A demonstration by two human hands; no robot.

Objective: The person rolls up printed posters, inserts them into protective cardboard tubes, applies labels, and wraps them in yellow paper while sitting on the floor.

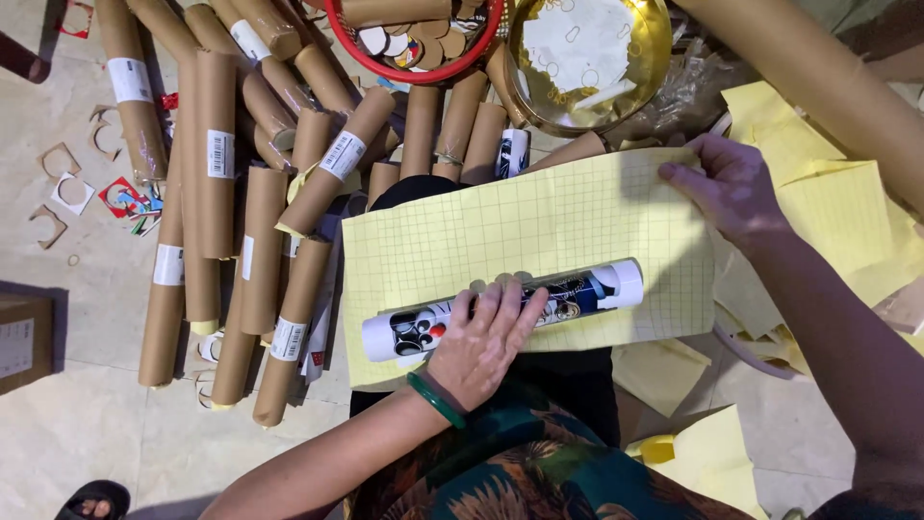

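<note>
Left hand (478,342) lies flat, palm down, fingers spread over the middle of a white printed tube (500,310), pressing it rather than wrapping it, so that grip is open and resting on the tube. A green bangle (435,399) sits on that wrist. The tube lies nearly level, slightly tilted up to the right, across the lower part of a yellow gridded sheet (525,226), and the sheet is spread over the person's lap (dark trousers, patterned green top at the bottom edge). Right hand (724,186) is at the sheet's upper right edge, fingers curled down onto the paper's border, pinching or holding that edge; thumb is hidden so cannot tell how tight. The two hands are well apart, the tube between them and nearer the left. Left of the lap, a heap of brown cardboard tubes (252,207) lies on the tiled floor (91,424), many with white barcode labels, some tipped with yellow paper. Above the sheet, a red basket (420,72) holds card discs and a tube, and just beside it on the right a gold round bowl (643,58) holds white paper scraps. More yellow paper sheets (842,217) are piled at right, behind the right forearm. Card offcuts (72,191) are scattered at far left. A sandalled foot (93,500) shows at the bottom left corner.
</note>
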